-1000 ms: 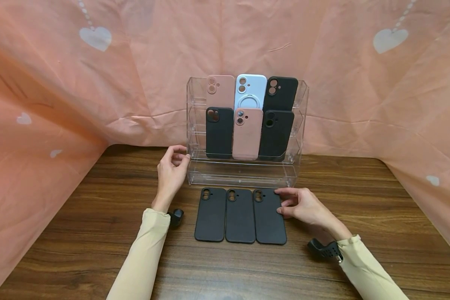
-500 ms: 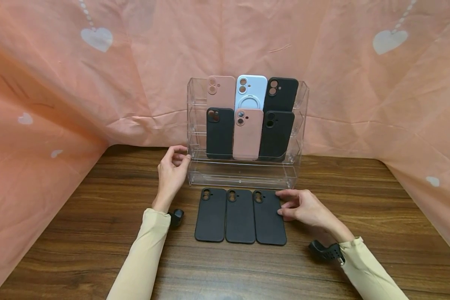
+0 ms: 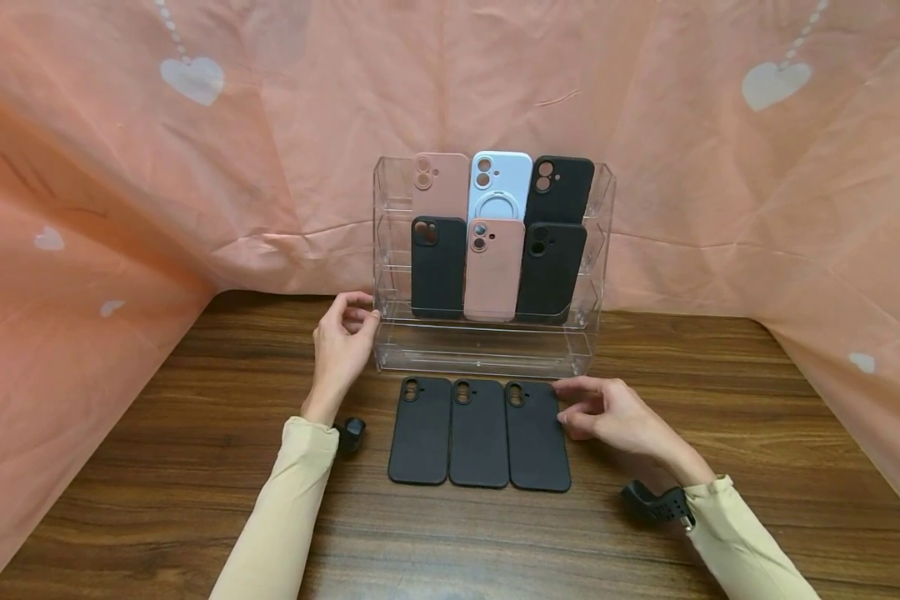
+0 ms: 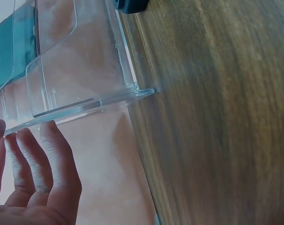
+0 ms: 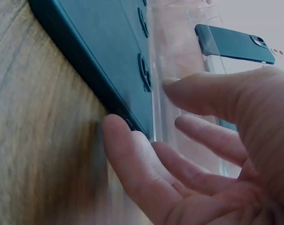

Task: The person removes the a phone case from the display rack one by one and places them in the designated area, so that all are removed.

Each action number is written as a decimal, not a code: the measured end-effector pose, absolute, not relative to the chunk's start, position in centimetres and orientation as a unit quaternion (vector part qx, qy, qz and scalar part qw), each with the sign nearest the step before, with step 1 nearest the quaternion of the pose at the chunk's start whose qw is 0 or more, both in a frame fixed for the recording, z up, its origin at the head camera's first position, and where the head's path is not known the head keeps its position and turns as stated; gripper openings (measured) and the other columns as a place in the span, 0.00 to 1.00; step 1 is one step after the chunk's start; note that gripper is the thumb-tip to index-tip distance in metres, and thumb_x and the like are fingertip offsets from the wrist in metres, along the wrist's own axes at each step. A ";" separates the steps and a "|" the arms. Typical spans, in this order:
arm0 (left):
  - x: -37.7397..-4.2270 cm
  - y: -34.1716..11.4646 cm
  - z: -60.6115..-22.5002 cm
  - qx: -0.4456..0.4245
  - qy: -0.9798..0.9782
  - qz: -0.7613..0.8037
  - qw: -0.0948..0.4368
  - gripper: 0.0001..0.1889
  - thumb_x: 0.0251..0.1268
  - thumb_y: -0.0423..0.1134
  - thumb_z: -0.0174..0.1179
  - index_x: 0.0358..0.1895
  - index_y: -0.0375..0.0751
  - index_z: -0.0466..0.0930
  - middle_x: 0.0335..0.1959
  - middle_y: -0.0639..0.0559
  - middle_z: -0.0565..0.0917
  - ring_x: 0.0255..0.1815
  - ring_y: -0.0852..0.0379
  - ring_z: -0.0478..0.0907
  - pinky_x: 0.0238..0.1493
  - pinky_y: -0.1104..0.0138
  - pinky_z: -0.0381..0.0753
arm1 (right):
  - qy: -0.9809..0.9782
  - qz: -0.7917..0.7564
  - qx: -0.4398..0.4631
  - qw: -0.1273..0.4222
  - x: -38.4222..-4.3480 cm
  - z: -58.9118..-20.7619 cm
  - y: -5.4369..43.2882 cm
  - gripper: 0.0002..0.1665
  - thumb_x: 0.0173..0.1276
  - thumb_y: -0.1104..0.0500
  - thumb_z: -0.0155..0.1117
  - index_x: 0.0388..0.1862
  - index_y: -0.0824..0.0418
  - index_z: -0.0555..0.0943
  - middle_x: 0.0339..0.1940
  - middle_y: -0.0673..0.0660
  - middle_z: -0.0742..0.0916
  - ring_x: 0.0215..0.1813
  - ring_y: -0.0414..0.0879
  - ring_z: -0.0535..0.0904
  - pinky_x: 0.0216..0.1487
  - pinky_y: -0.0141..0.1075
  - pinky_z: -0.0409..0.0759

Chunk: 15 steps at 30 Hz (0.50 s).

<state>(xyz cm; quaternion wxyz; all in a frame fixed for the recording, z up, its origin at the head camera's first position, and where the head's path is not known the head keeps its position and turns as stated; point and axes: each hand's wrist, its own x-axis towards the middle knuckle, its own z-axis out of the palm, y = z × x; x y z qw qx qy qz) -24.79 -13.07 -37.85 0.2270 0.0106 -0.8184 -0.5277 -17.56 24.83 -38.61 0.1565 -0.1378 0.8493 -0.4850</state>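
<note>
My left hand (image 3: 342,346) grips the left side edge of a clear acrylic display stand (image 3: 487,343); in the left wrist view, fingers and thumb lie on either side of its clear side panel (image 4: 69,110). Before the stand, three black phone cases lie flat in a row: a left case (image 3: 420,433), a middle case (image 3: 479,437) and a right case (image 3: 537,442). My right hand (image 3: 611,417), loosely curled, is beside the right case's upper right edge. In the right wrist view, a fingertip (image 5: 114,125) is right at that case's rim.
Six-slot-style rows on the stand bear several upright cases, among them a white case (image 3: 501,177), a pink case (image 3: 493,271) and a black case (image 3: 438,271). A pink curtain (image 3: 292,125) encloses the wooden table (image 3: 450,542) behind and at both sides.
My right hand has shifted slightly right, its fingertips drawing back from over the right case to its edge. The left hand, the stand and the cases stay as they were.
</note>
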 end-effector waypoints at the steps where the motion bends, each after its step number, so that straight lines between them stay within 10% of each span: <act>1: -24.8 -13.1 -37.8 0.010 -0.819 -0.527 0.226 0.11 0.67 0.39 0.64 0.50 0.47 0.82 0.37 0.45 0.88 0.34 0.53 0.84 0.38 0.66 0.77 | 0.854 -0.477 -0.142 0.149 -17.5 -38.5 24.9 0.29 0.71 0.64 0.65 0.70 0.69 0.73 0.63 0.72 0.82 0.51 0.50 0.88 0.45 0.36 0.88; 15: -25.0 -13.2 -37.9 0.010 -0.814 -0.536 0.224 0.10 0.67 0.42 0.65 0.49 0.46 0.84 0.35 0.46 0.88 0.29 0.62 0.81 0.31 0.72 0.76 | 0.872 -0.465 -0.151 0.015 -17.7 -35.3 25.8 0.23 0.73 0.61 0.66 0.64 0.65 0.79 0.55 0.69 0.86 0.44 0.46 0.90 0.44 0.40 0.89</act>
